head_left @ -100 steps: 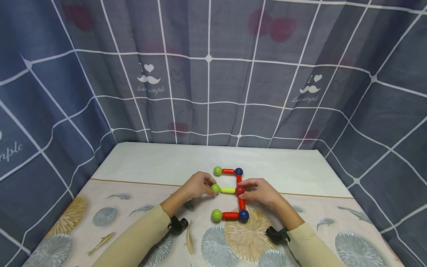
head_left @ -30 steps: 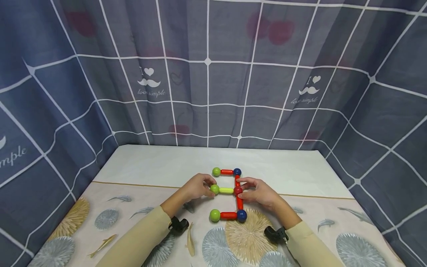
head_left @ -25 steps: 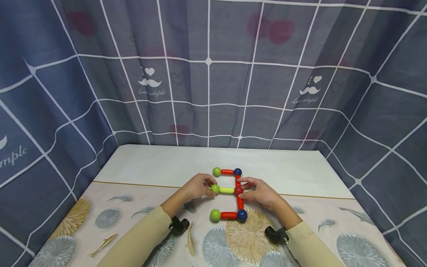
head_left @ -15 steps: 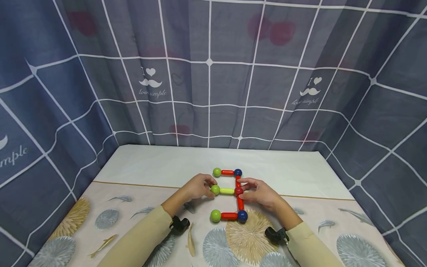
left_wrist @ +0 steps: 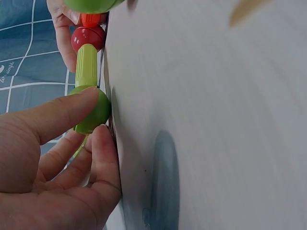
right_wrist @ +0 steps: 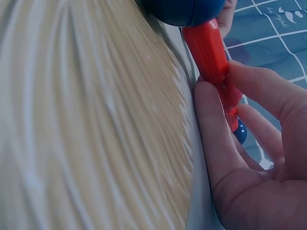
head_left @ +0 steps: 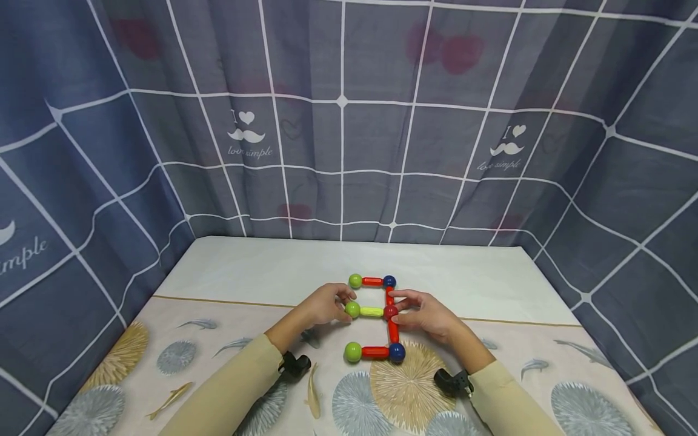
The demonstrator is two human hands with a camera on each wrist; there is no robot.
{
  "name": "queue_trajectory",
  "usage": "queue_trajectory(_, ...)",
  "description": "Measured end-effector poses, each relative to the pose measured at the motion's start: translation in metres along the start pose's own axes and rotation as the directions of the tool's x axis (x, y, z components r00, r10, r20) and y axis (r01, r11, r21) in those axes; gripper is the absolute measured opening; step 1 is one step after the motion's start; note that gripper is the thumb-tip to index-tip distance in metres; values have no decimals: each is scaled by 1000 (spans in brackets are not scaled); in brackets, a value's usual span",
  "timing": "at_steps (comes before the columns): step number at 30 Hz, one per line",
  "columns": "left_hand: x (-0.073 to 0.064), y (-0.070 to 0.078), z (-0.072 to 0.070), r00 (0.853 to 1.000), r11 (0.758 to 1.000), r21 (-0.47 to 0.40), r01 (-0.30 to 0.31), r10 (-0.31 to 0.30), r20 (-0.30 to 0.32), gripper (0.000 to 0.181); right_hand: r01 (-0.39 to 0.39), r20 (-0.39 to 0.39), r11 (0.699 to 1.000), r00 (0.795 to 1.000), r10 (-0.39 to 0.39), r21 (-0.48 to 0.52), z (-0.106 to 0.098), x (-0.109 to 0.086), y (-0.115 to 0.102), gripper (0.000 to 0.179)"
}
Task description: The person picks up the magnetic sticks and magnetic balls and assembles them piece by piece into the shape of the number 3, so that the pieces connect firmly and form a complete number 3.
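Note:
Magnetic rods and balls lie joined on the table in a backward E shape. My left hand (head_left: 328,304) pinches the green ball (head_left: 352,310) at the free end of the middle arm, its thumb lying across the ball in the left wrist view. A yellow-green rod (head_left: 372,312) runs from it to a red ball (head_left: 390,312). My right hand (head_left: 428,313) holds that red ball between thumb and fingers. From it two red rods (head_left: 393,330) reach a far blue ball (head_left: 389,281) and a near blue ball (head_left: 397,352).
Red rods join each blue ball to a far green ball (head_left: 355,280) and a near green ball (head_left: 353,352). A patterned cloth (head_left: 218,369) covers the table's near part, with a white surface (head_left: 262,266) behind. A checked curtain (head_left: 305,139) encloses the back and sides.
The head view has shifted slightly. Both hands keep their places on the middle arm of the shape, and the pieces stay joined as before.

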State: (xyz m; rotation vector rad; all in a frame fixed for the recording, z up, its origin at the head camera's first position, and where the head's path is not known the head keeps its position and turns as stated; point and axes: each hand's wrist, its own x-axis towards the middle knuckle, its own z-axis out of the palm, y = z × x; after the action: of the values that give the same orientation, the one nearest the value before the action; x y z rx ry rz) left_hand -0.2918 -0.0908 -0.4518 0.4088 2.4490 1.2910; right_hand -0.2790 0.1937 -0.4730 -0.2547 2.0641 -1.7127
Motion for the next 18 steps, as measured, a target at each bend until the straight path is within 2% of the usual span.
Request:
queue_trajectory(7,3,0,-2,1000,1000,8,-9,9,-14,44,5,2,1000,1000,-5,23,-1,2,-3,66)
queue_trajectory(15,0,-3,-7,1000,999,-34,3,-2,27,50,16,9,999,1000,-16,37,-3,3,2,66)
queue_trajectory(18,-2,-5,-10,1000,1000,-6,-7,7,27,49,28,13,998,1000,-29,49,-4,2,3,65)
